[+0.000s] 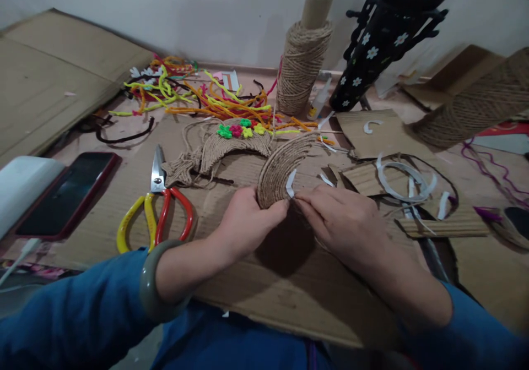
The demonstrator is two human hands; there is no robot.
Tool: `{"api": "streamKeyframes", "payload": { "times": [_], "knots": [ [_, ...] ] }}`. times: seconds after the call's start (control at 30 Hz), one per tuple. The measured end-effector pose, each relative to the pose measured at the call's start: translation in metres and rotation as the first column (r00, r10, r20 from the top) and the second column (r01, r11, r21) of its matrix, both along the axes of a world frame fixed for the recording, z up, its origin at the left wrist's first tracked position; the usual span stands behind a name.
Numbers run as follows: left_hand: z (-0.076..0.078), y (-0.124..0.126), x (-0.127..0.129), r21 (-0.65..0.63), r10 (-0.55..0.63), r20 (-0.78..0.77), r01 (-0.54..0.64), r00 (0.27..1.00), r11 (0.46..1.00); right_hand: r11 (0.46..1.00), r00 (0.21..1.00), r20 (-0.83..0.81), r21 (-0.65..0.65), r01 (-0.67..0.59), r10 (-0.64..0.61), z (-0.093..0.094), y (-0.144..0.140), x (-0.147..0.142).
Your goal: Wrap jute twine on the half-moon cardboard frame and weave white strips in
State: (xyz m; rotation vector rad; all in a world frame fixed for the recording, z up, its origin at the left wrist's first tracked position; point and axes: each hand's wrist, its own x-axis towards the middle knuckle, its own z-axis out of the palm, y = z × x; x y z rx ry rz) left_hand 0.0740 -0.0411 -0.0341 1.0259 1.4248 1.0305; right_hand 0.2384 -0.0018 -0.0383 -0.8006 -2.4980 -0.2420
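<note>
My left hand (248, 216) is closed on a crescent wound with brown jute twine (275, 166), its thumb on the near end. With fingertips pinched together, my right hand (343, 216) meets a small white strip (291, 184) along the crescent's inner edge. Whether the pinch holds that strip or the twine is hidden by the fingers. Just beyond lies a second jute crescent (235, 152) topped with small coloured flowers (247, 131), and beside it a jute star (182, 169). Scissors (157, 210) with yellow and red handles rest left of my left hand.
A jute twine spool (303, 67) and a black flowered vase (372, 45) stand at the back; another spool (479, 100) leans at right. Coloured pipe cleaners (223, 103) are heaped behind. A phone (70, 194) lies left. Cardboard scraps (446, 226) and a tape ring (407, 181) lie right.
</note>
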Motion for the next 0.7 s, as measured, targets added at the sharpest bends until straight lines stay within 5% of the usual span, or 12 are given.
{"api": "streamKeyframes", "payload": {
  "times": [0.7],
  "knots": [
    [-0.002, -0.0014, 0.0006, -0.015, -0.034, 0.025, 0.034, 0.999, 0.999, 0.983, 1.0, -0.012, -0.185, 0.005, -0.007, 0.0015, 0.001, 0.0003]
  ]
}}
